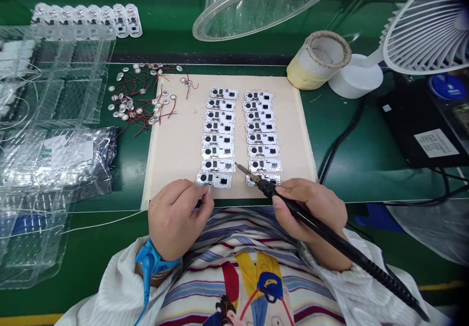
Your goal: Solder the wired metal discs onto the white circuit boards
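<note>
Two columns of small white circuit boards lie on a beige sheet. My right hand grips a black soldering iron, whose metal tip points up and left, by the right end of a board near the bottom of the left column. My left hand, with a blue wrist strap, is at the sheet's front edge beside the lowest left board. Its thumb and forefinger are pinched close together; a thin white strand runs left from this hand, and what the fingertips hold is too small to make out.
Round discs with red and black wires are scattered at the back left. Clear plastic trays and a silvery bag lie left. At the right are a tape roll, a white fan, a black box and cables.
</note>
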A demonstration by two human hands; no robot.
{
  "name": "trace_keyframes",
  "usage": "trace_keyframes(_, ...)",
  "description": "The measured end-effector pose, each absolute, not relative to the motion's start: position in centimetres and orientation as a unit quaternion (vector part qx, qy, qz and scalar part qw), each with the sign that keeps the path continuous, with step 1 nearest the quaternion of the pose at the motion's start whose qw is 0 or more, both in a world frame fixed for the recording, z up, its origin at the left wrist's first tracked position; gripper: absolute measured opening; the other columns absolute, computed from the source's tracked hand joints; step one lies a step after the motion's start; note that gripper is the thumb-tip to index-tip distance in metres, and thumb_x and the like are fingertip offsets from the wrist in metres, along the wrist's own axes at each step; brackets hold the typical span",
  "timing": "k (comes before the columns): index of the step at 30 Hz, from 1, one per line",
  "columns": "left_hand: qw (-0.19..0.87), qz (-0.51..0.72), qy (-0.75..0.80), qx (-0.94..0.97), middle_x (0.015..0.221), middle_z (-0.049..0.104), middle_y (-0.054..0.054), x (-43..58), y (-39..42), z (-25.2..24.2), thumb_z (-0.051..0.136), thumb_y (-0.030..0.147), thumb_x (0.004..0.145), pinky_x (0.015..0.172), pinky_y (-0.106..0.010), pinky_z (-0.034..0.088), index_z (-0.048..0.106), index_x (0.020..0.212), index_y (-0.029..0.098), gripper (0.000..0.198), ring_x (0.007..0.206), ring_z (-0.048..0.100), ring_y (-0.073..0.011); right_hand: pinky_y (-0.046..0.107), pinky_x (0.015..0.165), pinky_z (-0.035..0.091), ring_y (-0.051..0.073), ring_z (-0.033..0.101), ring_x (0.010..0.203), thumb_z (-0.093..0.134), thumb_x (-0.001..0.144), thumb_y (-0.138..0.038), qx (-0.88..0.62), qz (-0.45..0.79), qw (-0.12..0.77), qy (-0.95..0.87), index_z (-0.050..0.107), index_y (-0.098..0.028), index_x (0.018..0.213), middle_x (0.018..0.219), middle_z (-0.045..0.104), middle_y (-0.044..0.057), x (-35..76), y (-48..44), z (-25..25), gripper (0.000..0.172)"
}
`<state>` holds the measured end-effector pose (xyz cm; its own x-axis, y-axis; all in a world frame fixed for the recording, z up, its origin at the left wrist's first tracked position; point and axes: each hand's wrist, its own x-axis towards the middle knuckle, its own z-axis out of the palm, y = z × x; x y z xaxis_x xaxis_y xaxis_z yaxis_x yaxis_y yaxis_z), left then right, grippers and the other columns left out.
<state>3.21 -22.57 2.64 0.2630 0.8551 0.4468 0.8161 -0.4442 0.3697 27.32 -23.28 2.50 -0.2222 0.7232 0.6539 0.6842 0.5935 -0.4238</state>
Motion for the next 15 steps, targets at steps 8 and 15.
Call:
trace_keyframes(8, 0.026, 0.303, 0.525, 0.795, 0.060, 0.062, 0.000, 3.42, -22.63, 2.40, 0.064, 0.015, 0.080, 0.058, -0.024, 0.047, 0.065, 0.070, 0.018, 0.010, 0.057, 0.057, -0.0120, 0.029, 0.055, 0.058, 0.018, 0.066, 0.060, 0.066, 0.076, -0.012, -0.426, 0.027, 0.404, -0.809, 0.058, -0.021, 0.089, 0.070, 0.067, 0.002, 27.06, -23.45, 3.14, 0.018)
trace_keyframes(15, 0.028, 0.308, 0.519, 0.797, 0.063, 0.065, -0.002, 3.38, -22.95, 2.71, 0.068, 0.014, 0.077, 0.058, -0.025, 0.048, 0.066, 0.071, 0.014, 0.006, 0.059, 0.059, -0.0134, 0.024, 0.051, 0.056, 0.016, 0.067, 0.060, 0.067, 0.076, -0.016, -0.454, 0.021, 0.431, -0.780, 0.057, -0.020, 0.086, 0.067, 0.065, -0.002, 27.57, -23.53, 2.73, 0.015)
